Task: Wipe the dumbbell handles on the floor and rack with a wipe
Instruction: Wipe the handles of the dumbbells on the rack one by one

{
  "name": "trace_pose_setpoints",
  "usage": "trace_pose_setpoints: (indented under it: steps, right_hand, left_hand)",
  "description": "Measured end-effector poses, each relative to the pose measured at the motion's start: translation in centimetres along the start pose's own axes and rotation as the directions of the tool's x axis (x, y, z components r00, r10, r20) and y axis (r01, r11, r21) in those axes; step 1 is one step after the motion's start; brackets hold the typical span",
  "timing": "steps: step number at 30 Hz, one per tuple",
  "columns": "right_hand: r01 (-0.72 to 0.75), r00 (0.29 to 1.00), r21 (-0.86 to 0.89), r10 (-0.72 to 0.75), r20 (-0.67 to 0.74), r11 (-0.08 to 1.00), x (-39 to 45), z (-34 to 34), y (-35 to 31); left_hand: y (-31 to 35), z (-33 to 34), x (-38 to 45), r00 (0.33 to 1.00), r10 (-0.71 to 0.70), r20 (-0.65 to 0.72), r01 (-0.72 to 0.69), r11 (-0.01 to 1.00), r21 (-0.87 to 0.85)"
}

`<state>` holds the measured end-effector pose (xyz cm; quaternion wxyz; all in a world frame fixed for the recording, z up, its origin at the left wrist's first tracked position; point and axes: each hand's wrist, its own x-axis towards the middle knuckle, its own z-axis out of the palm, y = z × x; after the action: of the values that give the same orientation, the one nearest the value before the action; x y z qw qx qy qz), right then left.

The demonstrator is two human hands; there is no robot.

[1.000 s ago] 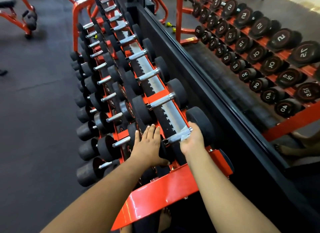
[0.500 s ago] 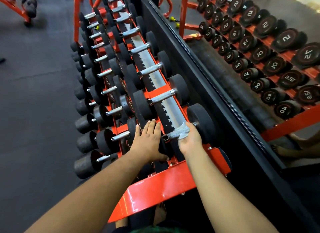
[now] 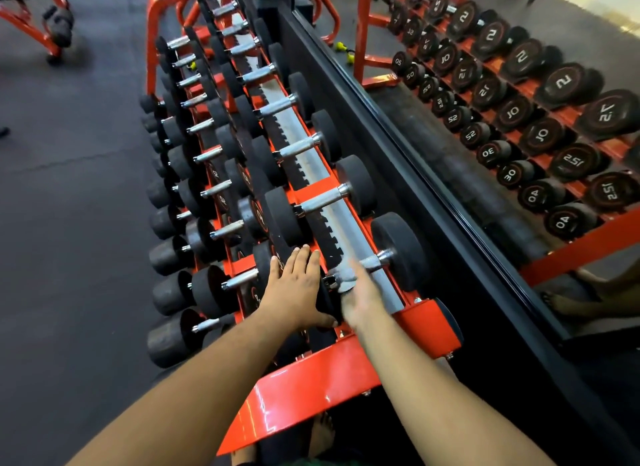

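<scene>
The right hand [image 3: 360, 297] is gripping a wipe [image 3: 341, 275] around the nearest top-row dumbbell's handle [image 3: 372, 261] on the rack [image 3: 311, 386]. Just left of that grip, the left hand [image 3: 294, 292] is resting with fingers straight on the near weight [image 3: 325, 301].

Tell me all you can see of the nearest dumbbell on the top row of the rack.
The nearest dumbbell lies level across the red rack, closest to the person. Two thick, round, matte black ends, rubber by the look, join a slim silvery metal handle. The left hand lies flat on its near end. The blurred right hand holds a pale wipe against the handle.
</scene>
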<state>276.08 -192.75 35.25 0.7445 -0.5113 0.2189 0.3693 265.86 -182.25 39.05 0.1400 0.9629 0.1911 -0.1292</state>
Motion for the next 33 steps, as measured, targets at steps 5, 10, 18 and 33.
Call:
trace_pose_setpoints:
  steps: [5, 10, 18, 33]
  right_hand:
    - [0.017, 0.997, -0.189, -0.03, -0.068, 0.982, -1.8, -1.9, 2.5]
    - [0.407, 0.911, -0.448, -0.391, 0.134, 0.796, -3.9, -2.0, -0.3]
    - [0.442, 0.7, -0.525, -0.086, 0.709, -0.727, -1.0, -2.0, 0.2]
    - [0.148, 0.971, 0.312, -0.077, -0.228, 0.938, -1.6, 0.5, 1.5]
  left_hand:
    - [-0.3, 0.1, -0.1, 1.0, 0.009, 0.003, -0.009, 1.0, -0.014]
    - [-0.1, -0.2, -0.2, 1.0, 0.01, 0.015, -0.009, 0.999, -0.033]
    - [-0.2, -0.2, -0.1, 1.0, 0.019, 0.007, -0.018, 0.999, -0.044]
    - [-0.4, -0.3, -0.1, 0.999, 0.045, -0.001, -0.045, 0.999, -0.007]
